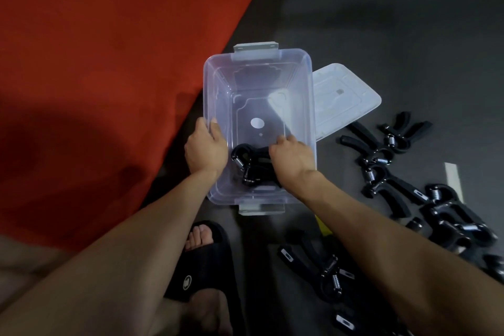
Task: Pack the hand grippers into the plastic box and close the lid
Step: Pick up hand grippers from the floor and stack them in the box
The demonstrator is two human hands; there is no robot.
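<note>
Both forearms were bare, without sleeves. One foot wore a black open-toed slipper (201, 262) bearing a round pale logo.

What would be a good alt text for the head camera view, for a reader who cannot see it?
A person's right hand lowers black spring hand grippers into a clear plastic box on a dark floor, while the left hand grips the box's left rim. The translucent lid and more black grippers lie to the right; a red cushion is on the left.
</note>
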